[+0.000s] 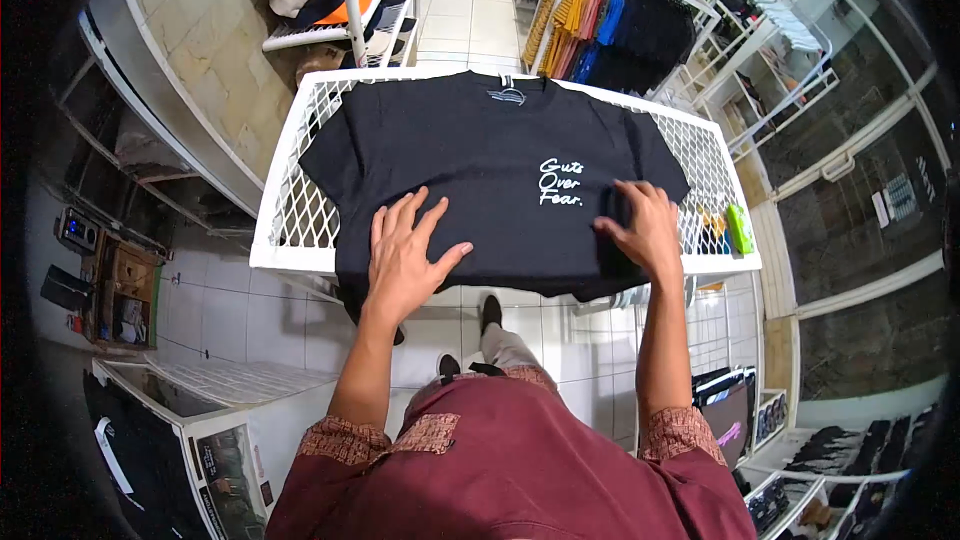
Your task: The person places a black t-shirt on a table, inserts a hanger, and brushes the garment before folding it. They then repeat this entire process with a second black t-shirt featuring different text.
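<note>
A black T-shirt (470,170) lies spread face up over a white mesh table, its collar at the far edge and its lower part hanging over the near edge. White lettering (561,183) reads "Guts Over Fear." on the right side of its chest. My left hand (410,250) rests on the lower left of the shirt, fingers spread. On the lower right, beside the lettering, my right hand (645,225) touches the cloth with fingers apart and some of them bent. Neither hand grips the fabric.
The white mesh table (292,258) has a bright green item (739,229) at its right edge. Behind it stand a shelf of caps (365,0) and a rack of hanging shirts (600,25). Glass doors are at right, a display case (225,470) at lower left.
</note>
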Tool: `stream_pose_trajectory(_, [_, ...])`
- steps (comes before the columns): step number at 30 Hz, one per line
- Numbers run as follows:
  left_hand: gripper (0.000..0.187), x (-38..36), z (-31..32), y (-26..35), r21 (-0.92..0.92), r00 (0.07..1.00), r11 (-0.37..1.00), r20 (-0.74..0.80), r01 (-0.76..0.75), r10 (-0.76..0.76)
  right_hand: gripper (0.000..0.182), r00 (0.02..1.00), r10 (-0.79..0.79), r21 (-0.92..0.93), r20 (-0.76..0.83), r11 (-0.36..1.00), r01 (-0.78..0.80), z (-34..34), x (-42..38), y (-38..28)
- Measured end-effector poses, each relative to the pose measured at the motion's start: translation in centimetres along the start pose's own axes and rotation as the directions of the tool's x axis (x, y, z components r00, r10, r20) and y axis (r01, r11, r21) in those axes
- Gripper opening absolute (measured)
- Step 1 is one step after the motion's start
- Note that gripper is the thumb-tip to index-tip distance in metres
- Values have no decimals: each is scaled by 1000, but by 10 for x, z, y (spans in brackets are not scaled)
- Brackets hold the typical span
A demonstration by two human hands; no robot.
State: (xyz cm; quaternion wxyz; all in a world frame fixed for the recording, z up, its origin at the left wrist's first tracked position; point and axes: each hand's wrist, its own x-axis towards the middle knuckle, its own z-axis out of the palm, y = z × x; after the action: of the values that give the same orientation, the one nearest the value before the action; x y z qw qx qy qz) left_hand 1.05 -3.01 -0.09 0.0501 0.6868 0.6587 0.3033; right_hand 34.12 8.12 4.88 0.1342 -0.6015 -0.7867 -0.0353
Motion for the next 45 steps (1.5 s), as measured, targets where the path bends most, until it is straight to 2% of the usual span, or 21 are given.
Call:
stream_pose_trajectory(2, [67,0,3,0,8,1000,1000,-1,16,-16,51,984,-157,201,-86,964,172,11,51,-15])
stream_pose_trajectory(4, [65,0,1,6,8,999,999,13,32,-32,37,972,-183,304,-148,927,221,30,106,-39])
stream_pose_trajectory(6, [64,1,-2,11,-1,997,998,42,66,-66,40,998,-68,346,0,936,64,52,161,-61])
stream_pose_trajectory(8, [65,2,-3,11,3,996,998,54,69,-69,45,982,44,243,184,966,-89,68,199,-77])
stream_pose_trajectory(9, [66,3,-5,12,-3,993,996,79,91,-91,46,972,37,173,230,982,-78,88,217,-74])
stream_pose_trajectory(14, [70,7,-5,8,-41,987,992,114,120,-115,45,917,8,156,400,985,-77,101,255,-62])
stream_pose_trajectory(16, [74,6,-11,10,-18,976,991,178,133,-128,45,924,-31,152,382,988,-30,98,264,-62])
stream_pose_trajectory(18, [75,15,-21,7,-10,984,996,159,83,-81,37,966,-45,255,255,967,-23,86,283,-64])
stream_pose_trajectory(20, [74,26,-32,3,-61,966,997,256,52,-35,34,988,-47,438,150,899,-23,86,306,-64])
stream_pose_trajectory(22, [67,60,-42,-1,-139,953,989,301,56,-12,32,969,-33,611,243,782,-126,83,335,-70])
stream_pose_trajectory(23, [64,83,-45,0,-121,959,993,280,-16,50,33,986,-24,578,166,812,-77,80,345,-75])
stream_pose_trajectory(24, [62,108,-45,3,-100,959,991,262,-88,112,31,989,-8,637,148,766,-89,98,366,-73])
stream_pose_trajectory(28, [57,207,1,-7,-16,970,970,-39,-241,240,27,999,23,690,24,723,-34,99,402,-86])
stream_pose_trajectory(30, [53,249,29,-18,123,962,970,-152,-210,227,25,999,38,705,-26,709,-9,97,411,-92])
stream_pose_trajectory(32, [51,278,57,-37,144,973,974,-127,-174,193,23,1000,24,743,-17,669,-4,95,410,-93])
stream_pose_trajectory(34, [49,294,64,-37,151,983,979,-102,-138,154,23,994,19,708,-112,703,66,87,392,-91])
stream_pose_trajectory(36, [46,303,63,-32,158,987,987,162,-6,-19,23,859,31,476,-511,843,253,78,356,-92])
stream_pose_trajectory(38, [43,299,78,-43,119,995,992,96,-38,27,24,872,-67,357,-485,895,267,69,316,-94])
stream_pose_trajectory(41, [44,292,94,-59,40,982,988,-115,-149,153,34,953,-221,207,-206,942,263,75,264,-98])
stream_pose_trajectory(42, [44,291,94,-58,37,981,988,-120,-151,155,38,960,-238,127,-147,958,257,86,256,-100])
stream_pose_trajectory(45, [48,289,93,-54,22,983,990,-113,-140,142,41,969,-212,101,-129,969,225,98,244,-112])
